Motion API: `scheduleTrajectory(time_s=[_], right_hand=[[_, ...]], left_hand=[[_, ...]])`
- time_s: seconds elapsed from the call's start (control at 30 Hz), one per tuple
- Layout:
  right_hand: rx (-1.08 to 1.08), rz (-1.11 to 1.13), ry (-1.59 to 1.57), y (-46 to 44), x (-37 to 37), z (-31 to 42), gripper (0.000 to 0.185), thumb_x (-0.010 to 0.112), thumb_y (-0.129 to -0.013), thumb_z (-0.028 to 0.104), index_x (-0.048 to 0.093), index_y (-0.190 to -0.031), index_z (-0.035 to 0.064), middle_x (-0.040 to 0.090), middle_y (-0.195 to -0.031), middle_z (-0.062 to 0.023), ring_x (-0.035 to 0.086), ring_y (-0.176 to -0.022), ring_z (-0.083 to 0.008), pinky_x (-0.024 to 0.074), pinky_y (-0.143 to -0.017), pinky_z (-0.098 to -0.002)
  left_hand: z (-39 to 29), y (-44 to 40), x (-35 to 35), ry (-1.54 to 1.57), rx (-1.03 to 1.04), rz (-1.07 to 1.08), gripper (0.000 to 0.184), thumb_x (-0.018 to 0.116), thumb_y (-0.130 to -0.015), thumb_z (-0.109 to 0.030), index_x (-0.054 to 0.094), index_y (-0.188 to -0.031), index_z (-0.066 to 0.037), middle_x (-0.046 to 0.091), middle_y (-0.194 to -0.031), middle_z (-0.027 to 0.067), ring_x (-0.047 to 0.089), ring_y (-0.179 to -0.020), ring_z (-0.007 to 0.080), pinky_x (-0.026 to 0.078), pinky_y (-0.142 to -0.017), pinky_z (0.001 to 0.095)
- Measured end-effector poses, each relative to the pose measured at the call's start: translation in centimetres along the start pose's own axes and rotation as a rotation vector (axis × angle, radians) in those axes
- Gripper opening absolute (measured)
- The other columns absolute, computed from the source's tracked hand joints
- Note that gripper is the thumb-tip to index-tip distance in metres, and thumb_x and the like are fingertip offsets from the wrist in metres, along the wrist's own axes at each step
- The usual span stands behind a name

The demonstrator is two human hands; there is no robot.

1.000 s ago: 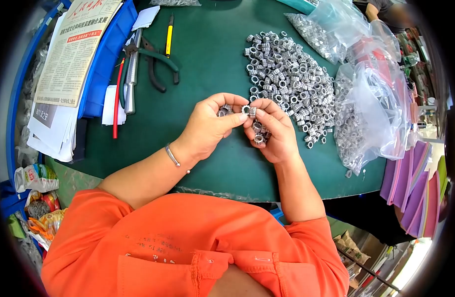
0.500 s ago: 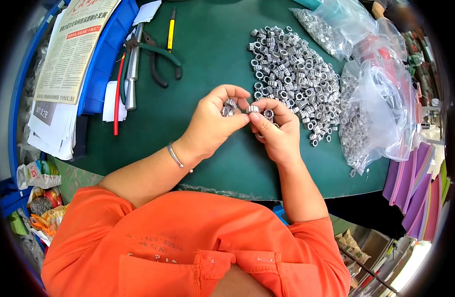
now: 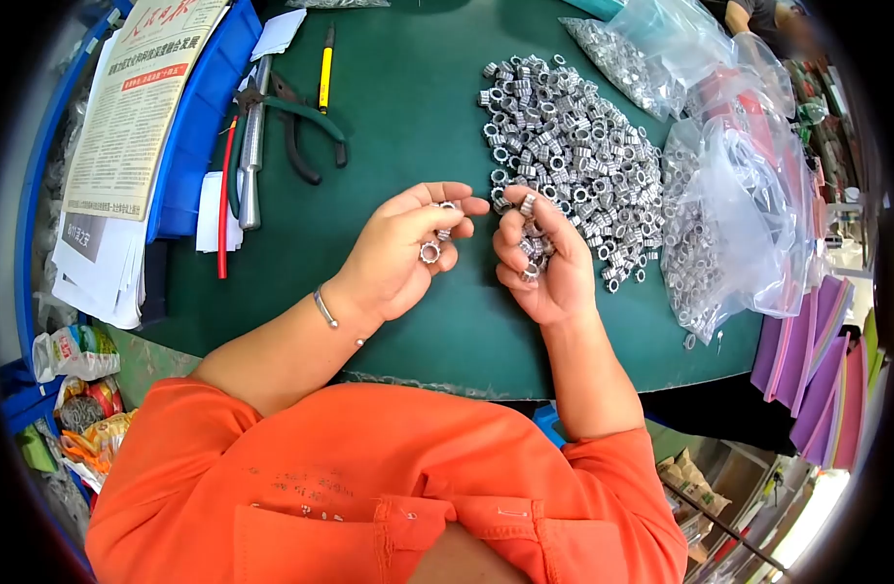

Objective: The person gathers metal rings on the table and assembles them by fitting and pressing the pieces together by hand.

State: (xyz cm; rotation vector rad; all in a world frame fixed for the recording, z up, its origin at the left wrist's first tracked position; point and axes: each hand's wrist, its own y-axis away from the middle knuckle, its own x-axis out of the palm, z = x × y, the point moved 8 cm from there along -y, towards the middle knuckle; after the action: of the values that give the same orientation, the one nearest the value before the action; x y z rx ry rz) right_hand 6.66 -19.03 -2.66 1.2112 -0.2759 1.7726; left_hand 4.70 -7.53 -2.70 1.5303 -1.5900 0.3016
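Left hand [image 3: 389,248] is cradling notched metal rings [image 3: 430,261]; right hand [image 3: 564,277] is gripping similar rings [image 3: 531,271]. Lower fingers [image 3: 513,278] should be securing them, leaving fingertips [image 3: 514,194] free.

The dark green worktop [image 3: 408,107] has a curved, worn near edge. Past its left edge stands a blue rack [image 3: 32,195] against a pale grey wall [image 3: 3,127]. Dull green floor [image 3: 141,358] shows below the near left corner. Beyond the right edge hang purple and pink sheets [image 3: 792,355]; lower down, a white glare [image 3: 815,526] brightens shelving [image 3: 734,467].
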Motion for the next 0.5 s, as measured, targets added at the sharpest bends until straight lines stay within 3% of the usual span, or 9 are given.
scheduleTrajectory(time_s=[0.23,0.4,0.5], right_hand=[[-0.075,0.044,0.183,0.2,0.5,0.1,0.029,0.044,-0.095,0.020,0.051,-0.114,-0.0005,0.057,-0.080,-0.0079,0.050,-0.055,-0.0123,0.0335,-0.038,-0.0193],[-0.034,0.074,0.097,0.1,0.6,-0.1,0.028,0.043,-0.095,0.019,0.051,-0.115,-0.0006,0.057,-0.082,-0.0091,0.050,-0.056,-0.0127,0.0339,-0.038,-0.0194],[-0.021,0.095,0.070,0.0,0.6,-0.1,0.028,0.043,-0.095,0.019,0.051,-0.114,-0.0002,0.057,-0.082,-0.0090,0.050,-0.056,-0.0124,0.0340,-0.039,-0.0193]], left_hand=[[0.0,0.1,-0.5,-0.103,0.061,-0.007,0.019,0.050,-0.090,-0.007,0.049,-0.107,0.001,0.058,-0.099,0.0138,0.050,-0.069,0.0071,0.039,-0.050,0.0162],[0.0,0.1,-0.8,-0.199,0.041,-0.008,0.019,0.052,-0.091,-0.011,0.048,-0.106,0.001,0.058,-0.095,0.0117,0.050,-0.066,0.0063,0.039,-0.049,0.0156],[-0.8,0.4,-0.6,-0.111,0.129,-0.104,0.018,0.054,-0.089,-0.009,0.051,-0.104,0.001,0.059,-0.092,0.0100,0.051,-0.064,0.0061,0.039,-0.048,0.0152]])
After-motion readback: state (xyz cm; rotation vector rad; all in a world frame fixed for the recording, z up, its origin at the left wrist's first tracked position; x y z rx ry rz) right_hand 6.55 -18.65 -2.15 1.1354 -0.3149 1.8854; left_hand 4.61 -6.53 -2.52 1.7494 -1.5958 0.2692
